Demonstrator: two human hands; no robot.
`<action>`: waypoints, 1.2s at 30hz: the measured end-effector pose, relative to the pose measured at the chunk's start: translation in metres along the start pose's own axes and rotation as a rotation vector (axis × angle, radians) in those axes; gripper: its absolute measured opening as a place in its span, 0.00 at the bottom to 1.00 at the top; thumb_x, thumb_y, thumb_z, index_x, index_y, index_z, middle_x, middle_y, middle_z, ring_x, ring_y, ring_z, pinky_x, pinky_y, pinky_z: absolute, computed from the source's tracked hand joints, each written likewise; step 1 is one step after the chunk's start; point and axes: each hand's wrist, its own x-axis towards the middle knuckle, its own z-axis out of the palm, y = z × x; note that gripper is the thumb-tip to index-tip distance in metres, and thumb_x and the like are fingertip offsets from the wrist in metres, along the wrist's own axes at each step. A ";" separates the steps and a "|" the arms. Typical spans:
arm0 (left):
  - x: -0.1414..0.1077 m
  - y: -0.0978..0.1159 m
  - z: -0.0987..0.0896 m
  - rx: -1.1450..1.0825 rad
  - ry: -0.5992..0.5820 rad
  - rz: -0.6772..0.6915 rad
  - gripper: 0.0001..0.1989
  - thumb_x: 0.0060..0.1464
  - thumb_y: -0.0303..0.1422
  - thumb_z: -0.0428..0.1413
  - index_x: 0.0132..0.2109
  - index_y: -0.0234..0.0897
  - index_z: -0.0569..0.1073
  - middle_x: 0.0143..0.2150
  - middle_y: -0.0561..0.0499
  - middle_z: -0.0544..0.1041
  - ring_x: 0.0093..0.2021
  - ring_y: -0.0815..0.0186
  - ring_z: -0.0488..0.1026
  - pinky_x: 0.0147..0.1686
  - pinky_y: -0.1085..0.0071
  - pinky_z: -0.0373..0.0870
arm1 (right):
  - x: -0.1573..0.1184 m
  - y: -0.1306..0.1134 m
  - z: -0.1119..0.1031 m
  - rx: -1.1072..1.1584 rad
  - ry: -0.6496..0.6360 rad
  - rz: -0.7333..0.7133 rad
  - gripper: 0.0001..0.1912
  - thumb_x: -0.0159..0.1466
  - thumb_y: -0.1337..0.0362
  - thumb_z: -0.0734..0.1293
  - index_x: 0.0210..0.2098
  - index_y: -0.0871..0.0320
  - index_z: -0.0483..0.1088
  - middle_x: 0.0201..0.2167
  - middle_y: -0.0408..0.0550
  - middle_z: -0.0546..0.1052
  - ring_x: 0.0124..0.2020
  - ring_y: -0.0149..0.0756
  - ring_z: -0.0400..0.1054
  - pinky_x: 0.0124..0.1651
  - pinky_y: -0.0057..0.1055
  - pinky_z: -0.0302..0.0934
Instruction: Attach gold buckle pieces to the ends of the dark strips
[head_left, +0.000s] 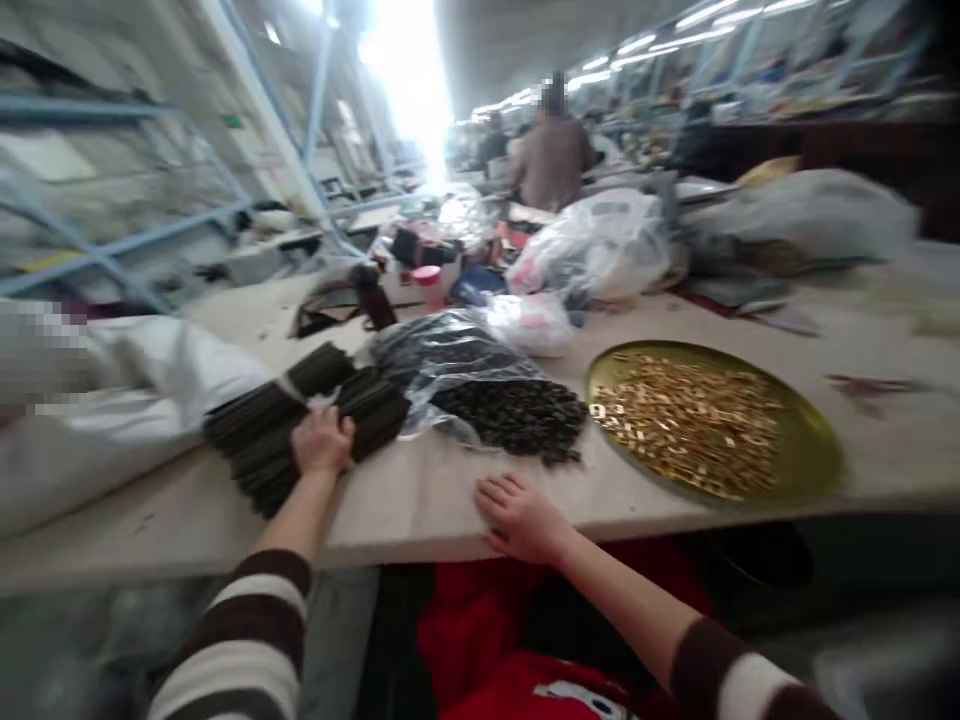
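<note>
My left hand [322,440] is closed on a bundle of dark flat strips [262,440], at its pale tie. The bundle lies on the table, its strips side by side. My right hand [525,518] rests near the table's front edge with its fingers stretched out and nothing in it. Just beyond that hand, a heap of small black pieces [517,415] spills from a clear plastic bag [442,345]. To the right, a round gold-coloured tray [814,455] holds many small gold metal pieces [690,420], which look like buckle parts.
White sheeting [150,390] covers the table's left side. Farther back are a pink-lidded jar [429,287], a dark bottle-like object [373,298] and clear plastic bags [600,245]. Another person [553,155] is in the background, back turned. Blue metal framing [277,110] rises at left.
</note>
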 end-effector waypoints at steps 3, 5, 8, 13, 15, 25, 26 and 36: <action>-0.042 -0.037 -0.018 0.140 0.053 -0.069 0.19 0.57 0.38 0.49 0.53 0.34 0.66 0.55 0.41 0.66 0.55 0.54 0.62 0.53 0.54 0.58 | 0.000 -0.003 0.008 0.035 -0.002 -0.021 0.25 0.59 0.58 0.61 0.54 0.61 0.61 0.55 0.56 0.65 0.56 0.46 0.57 0.59 0.44 0.46; -0.064 -0.033 -0.010 0.157 0.060 -0.063 0.21 0.56 0.39 0.48 0.54 0.35 0.65 0.57 0.40 0.65 0.57 0.53 0.60 0.54 0.56 0.56 | -0.003 -0.007 0.009 0.020 -0.013 -0.032 0.26 0.59 0.58 0.62 0.54 0.61 0.62 0.56 0.55 0.65 0.56 0.47 0.57 0.59 0.44 0.47; -0.086 -0.020 0.003 0.156 0.080 -0.065 0.23 0.57 0.40 0.46 0.58 0.36 0.62 0.59 0.41 0.63 0.59 0.54 0.58 0.57 0.57 0.52 | -0.007 -0.009 0.010 -0.023 -0.003 -0.042 0.25 0.59 0.60 0.62 0.54 0.61 0.63 0.55 0.56 0.66 0.55 0.48 0.58 0.59 0.44 0.49; -0.103 -0.019 0.004 0.192 0.098 -0.109 0.26 0.57 0.42 0.45 0.60 0.36 0.59 0.62 0.41 0.60 0.61 0.54 0.54 0.60 0.56 0.46 | -0.008 -0.002 0.018 -0.045 0.021 -0.080 0.24 0.61 0.60 0.60 0.55 0.61 0.62 0.55 0.57 0.66 0.55 0.49 0.59 0.57 0.46 0.52; -0.103 -0.019 0.002 0.209 0.095 -0.111 0.27 0.57 0.43 0.45 0.60 0.35 0.59 0.61 0.40 0.61 0.61 0.53 0.55 0.60 0.54 0.46 | -0.008 0.001 0.021 -0.031 0.028 -0.088 0.24 0.61 0.59 0.60 0.55 0.60 0.62 0.55 0.56 0.66 0.55 0.49 0.59 0.57 0.46 0.52; -0.088 0.016 0.003 0.151 0.064 0.028 0.13 0.57 0.36 0.49 0.47 0.38 0.70 0.58 0.44 0.65 0.60 0.57 0.57 0.59 0.56 0.48 | -0.005 0.004 0.023 0.050 0.107 -0.034 0.22 0.57 0.62 0.64 0.51 0.60 0.66 0.53 0.54 0.69 0.53 0.48 0.62 0.56 0.45 0.53; -0.084 0.022 0.004 0.134 0.061 0.042 0.11 0.57 0.35 0.49 0.44 0.38 0.71 0.57 0.45 0.67 0.60 0.57 0.58 0.59 0.55 0.48 | -0.004 0.004 0.021 0.060 0.107 -0.027 0.22 0.57 0.62 0.64 0.51 0.60 0.66 0.52 0.54 0.69 0.53 0.48 0.62 0.56 0.45 0.53; -0.048 0.036 -0.030 -0.016 0.216 -0.045 0.10 0.58 0.29 0.44 0.42 0.33 0.69 0.42 0.41 0.75 0.46 0.58 0.70 0.52 0.54 0.57 | -0.002 0.005 0.008 0.172 0.010 0.009 0.25 0.58 0.62 0.63 0.54 0.62 0.63 0.56 0.55 0.66 0.56 0.49 0.58 0.59 0.47 0.49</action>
